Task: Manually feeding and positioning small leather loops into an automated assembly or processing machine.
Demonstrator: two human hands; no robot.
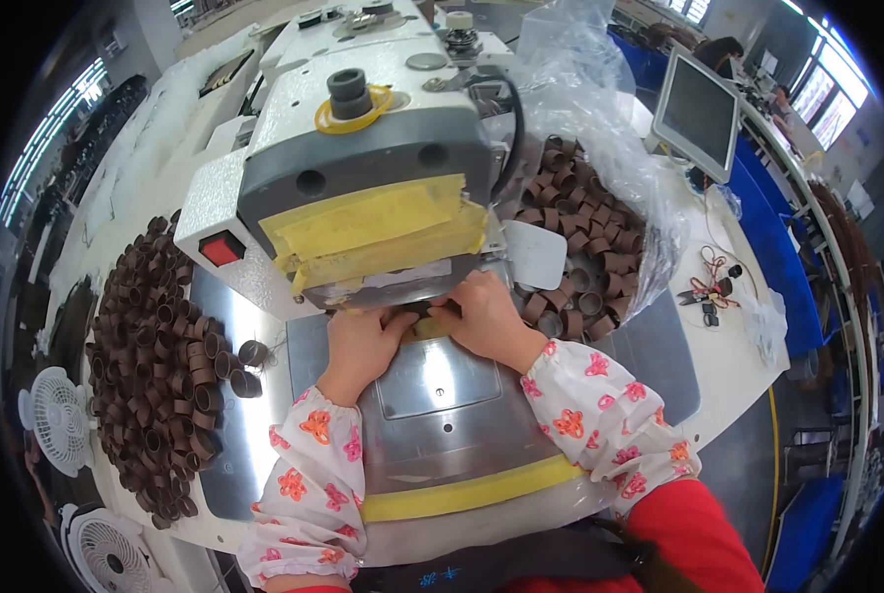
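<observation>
Close under the head of a white and grey sewing machine [363,158], my two hands work side by side. My left hand [359,343] is closed, its thumb and fingers pinched together near the needle area. Just to its right, my right hand [488,318] pinches in the same way, fingertips almost meeting the left ones. A small dark bit shows between the fingertips, but the machine head and fingers hide what it is. Below the hands lies the shiny metal machine bed [440,381], with a strip of yellow tape [472,491] along its near edge.
A big heap of brown band loops [155,366] lies to the left. More brown loops [585,237] spill from a clear plastic bag [660,257] at the right. Snips [701,296] lie farther right, below a screen [697,111]. White fans [58,420] stand at the left edge.
</observation>
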